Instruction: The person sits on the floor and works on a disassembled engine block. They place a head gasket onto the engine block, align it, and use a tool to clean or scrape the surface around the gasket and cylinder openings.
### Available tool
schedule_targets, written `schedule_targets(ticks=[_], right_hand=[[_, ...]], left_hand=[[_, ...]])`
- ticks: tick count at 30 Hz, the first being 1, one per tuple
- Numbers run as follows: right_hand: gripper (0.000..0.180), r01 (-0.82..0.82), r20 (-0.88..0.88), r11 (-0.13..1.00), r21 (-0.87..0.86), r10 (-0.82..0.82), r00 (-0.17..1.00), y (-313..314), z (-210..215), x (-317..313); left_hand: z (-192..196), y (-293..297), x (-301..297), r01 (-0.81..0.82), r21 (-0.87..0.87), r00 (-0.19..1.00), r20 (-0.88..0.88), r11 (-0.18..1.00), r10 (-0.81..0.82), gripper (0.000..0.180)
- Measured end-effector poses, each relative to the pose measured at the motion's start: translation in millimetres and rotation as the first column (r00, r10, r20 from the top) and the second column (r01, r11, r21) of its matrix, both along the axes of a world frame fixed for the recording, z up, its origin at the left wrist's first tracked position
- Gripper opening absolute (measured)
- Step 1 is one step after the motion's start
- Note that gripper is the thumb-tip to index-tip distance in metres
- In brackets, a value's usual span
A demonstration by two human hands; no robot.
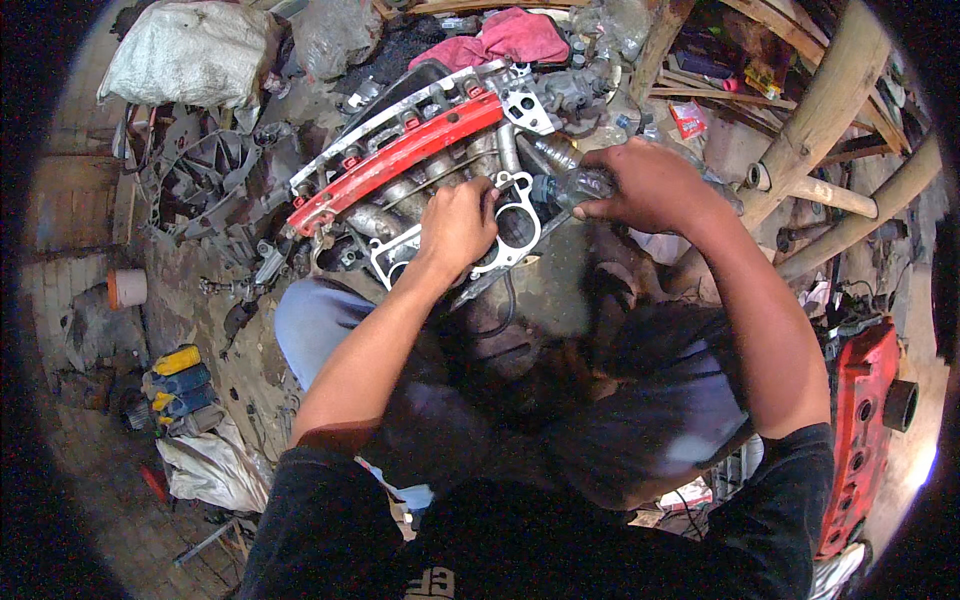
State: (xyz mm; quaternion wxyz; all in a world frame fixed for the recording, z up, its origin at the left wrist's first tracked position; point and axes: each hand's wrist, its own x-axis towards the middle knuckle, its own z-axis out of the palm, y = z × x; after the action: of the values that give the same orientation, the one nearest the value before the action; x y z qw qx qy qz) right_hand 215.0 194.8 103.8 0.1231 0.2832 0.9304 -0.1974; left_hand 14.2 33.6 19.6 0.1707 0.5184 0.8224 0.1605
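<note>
Engine manifold (404, 190), big and centre stage, sits in the upper middle of the frame, slanting up to the right just beyond the knees, its red rail (425, 147) running along the runners. Over at the lower right, a long red cover (848, 425) with a row of round holes stands along the edge. Upper left now: a bulging white sack (195, 52), and just below it a grey metal casing (205, 170) with open ribs. At the top, a crumpled pink-red cloth (515, 38) lies above the manifold.

Here are the hands! The right hand (650, 185), right of centre, has its grip closed around a clear plastic bottle, fingers wrapped about its body. The left hand (458, 225), near the middle, rests on the manifold's pale flange (534, 233), fingers curled well in; how firm that grip is, I cannot tell, since the fingertips are hidden. And the clear plastic bottle (580, 186) lies level, its blue-tinted end just beside the flange's round opening. Smaller still, a red packet (688, 119) lies at the upper right.
</note>
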Motion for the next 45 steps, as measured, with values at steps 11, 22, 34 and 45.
schedule_targets(ticks=[11,22,34,45], right_hand=[[0.059,-0.013,0.067,1.000,0.027,0.011,0.998,-1.7,-3.8,-2.6],[0.060,0.010,0.011,0.999,0.044,-0.010,1.000,-0.8,-9.6,-2.1],[0.059,0.029,0.035,0.999,0.043,-0.030,0.999,-1.1,-3.7,-0.8],[0.062,0.017,0.032,0.999,0.033,-0.018,0.999,0.0,0.9,0.3]], left_hand=[[2.9,-1.8,-3.5,-0.006,0.072,0.998,-0.057,0.997,0.010,0.020],[1.9,-0.5,-3.6,0.026,0.106,0.999,-0.027,0.994,-0.023,0.019],[0.9,4.3,-3.1,-0.008,0.098,0.999,-0.047,0.995,0.013,0.019],[3.5,1.2,1.7,0.020,0.152,0.996,-0.093,0.988,-0.006,0.018]])
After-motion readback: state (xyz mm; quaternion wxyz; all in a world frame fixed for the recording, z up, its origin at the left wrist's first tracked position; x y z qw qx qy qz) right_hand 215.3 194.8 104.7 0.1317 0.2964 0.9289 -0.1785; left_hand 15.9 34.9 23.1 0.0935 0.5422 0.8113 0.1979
